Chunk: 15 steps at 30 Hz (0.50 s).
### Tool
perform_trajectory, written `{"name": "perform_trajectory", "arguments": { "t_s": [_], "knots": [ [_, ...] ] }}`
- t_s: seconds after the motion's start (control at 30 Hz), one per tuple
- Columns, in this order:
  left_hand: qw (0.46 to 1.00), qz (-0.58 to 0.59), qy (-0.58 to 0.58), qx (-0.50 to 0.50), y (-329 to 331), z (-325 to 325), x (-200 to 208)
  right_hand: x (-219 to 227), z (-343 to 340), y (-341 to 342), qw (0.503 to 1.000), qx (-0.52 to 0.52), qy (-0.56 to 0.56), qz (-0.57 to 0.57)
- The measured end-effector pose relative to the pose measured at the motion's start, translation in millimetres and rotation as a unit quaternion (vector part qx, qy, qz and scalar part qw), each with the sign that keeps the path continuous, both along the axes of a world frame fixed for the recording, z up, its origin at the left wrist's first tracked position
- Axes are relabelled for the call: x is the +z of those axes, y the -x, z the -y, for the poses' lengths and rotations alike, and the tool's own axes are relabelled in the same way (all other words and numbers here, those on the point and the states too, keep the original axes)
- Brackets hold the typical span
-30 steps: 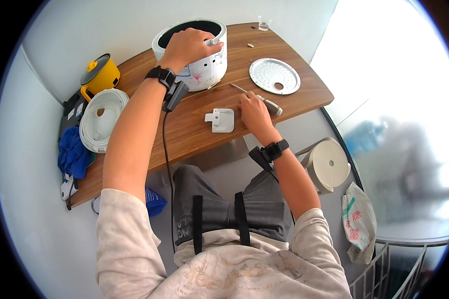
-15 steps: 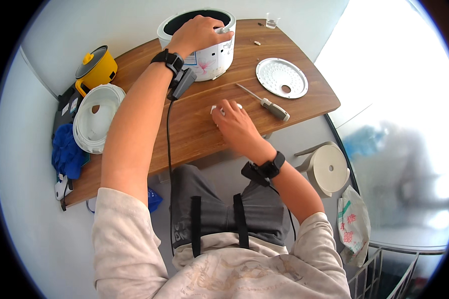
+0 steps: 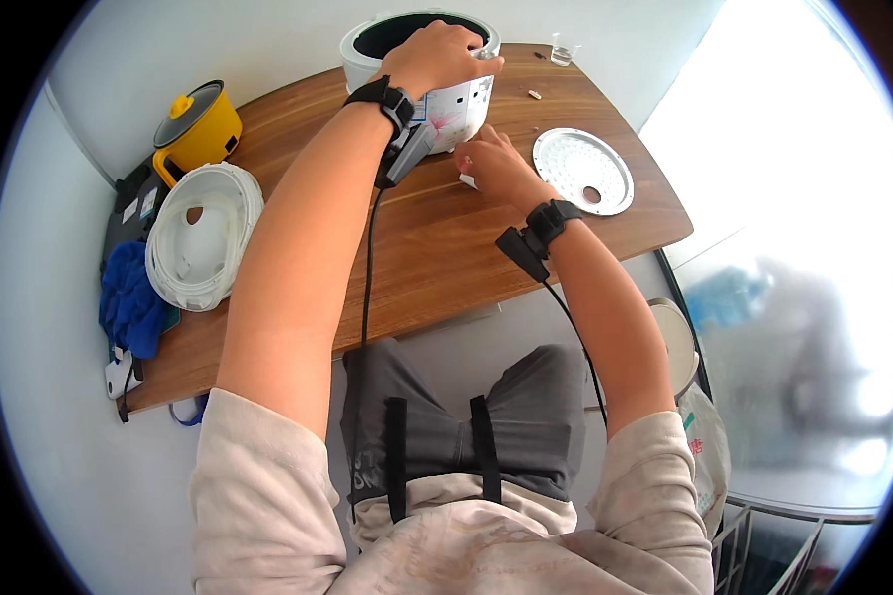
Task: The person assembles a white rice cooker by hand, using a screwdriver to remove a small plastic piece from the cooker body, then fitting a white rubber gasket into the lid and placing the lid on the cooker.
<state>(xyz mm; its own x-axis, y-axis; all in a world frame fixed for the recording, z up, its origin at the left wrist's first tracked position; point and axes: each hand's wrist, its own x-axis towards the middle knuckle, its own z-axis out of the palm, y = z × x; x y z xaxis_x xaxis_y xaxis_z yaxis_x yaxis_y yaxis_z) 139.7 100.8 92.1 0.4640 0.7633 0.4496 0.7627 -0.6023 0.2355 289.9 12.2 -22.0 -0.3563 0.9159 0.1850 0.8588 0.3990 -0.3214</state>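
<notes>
A white rice cooker body (image 3: 474, 107) with a pink flower print stands at the back of the wooden table, its dark inside facing up. My left hand (image 3: 442, 58) grips its rim at the right front, fingers bent over the edge. Close to the cooker's lower front, my right hand (image 3: 498, 165) is closed around a small white piece (image 3: 467, 181), mostly covered by the fingers. A round white perforated plate (image 3: 575, 159) with one larger hole lies to the right of that hand. The screwdriver is hidden behind my right hand and wrist.
At the left are a yellow pot (image 3: 204, 129), a white lid part (image 3: 230, 213) and a blue cloth (image 3: 129, 302). A clear cup (image 3: 563, 52) and a small pale piece (image 3: 535, 94) sit at the far right. A stool (image 3: 677, 342) stands beside the table (image 3: 437, 258). Cables hang from both wrists.
My right hand has moved away from me with the white piece, up to the cooker's lower front. The left hand stays on the rim. The view has shifted slightly, and the screwdriver is now covered.
</notes>
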Motion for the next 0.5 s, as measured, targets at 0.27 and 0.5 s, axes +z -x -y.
{"name": "perform_trajectory", "arguments": {
  "t_s": [0.27,0.5],
  "knots": [
    [1.000,-0.002,-0.011,0.008,-4,-6,-2,-8,-27,-4,0.998,-0.053,0.031,-0.008],
    [0.995,-0.015,-0.093,-0.031,-1,-7,-4,-22,-35,-3,0.998,-0.060,-0.026,-0.023]
  ]
}}
